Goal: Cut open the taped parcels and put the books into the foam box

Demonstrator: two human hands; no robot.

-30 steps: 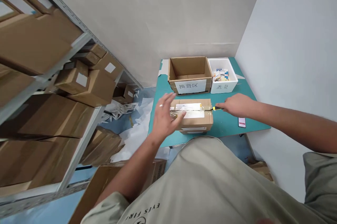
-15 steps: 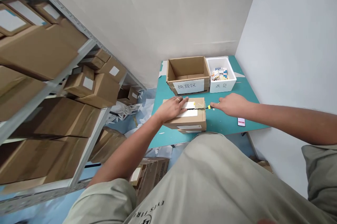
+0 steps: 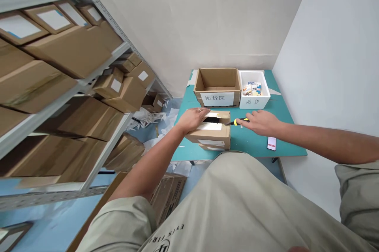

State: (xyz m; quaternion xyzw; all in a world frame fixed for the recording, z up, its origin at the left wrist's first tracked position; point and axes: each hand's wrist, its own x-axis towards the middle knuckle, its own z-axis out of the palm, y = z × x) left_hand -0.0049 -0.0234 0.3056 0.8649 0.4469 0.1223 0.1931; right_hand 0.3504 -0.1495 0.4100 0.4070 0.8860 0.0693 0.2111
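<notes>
A cardboard box (image 3: 192, 138) with white labels stands at the front of the table, a dark gap showing along the middle seam of its top. My left hand (image 3: 192, 120) lies on the top at the left side, its fingers stretched out flat toward the gap. Closed around the handle of a black and yellow utility knife (image 3: 237, 121), my right hand (image 3: 261, 122) is just right of the box. The blade points left, at the right end of the seam; whether it touches the cardboard I cannot tell.
Behind the box are an open carton (image 3: 217, 99) with a paper sign and a white foam box (image 3: 254, 103) holding small packets. A phone (image 3: 271, 143) lies on the green table (image 3: 251, 141), right side. Shelves (image 3: 97, 125) of cartons fill the left.
The top seam of the box has parted into a dark gap. More of the knife shows beside the box's right end, now tilted. The view has shifted slightly.
</notes>
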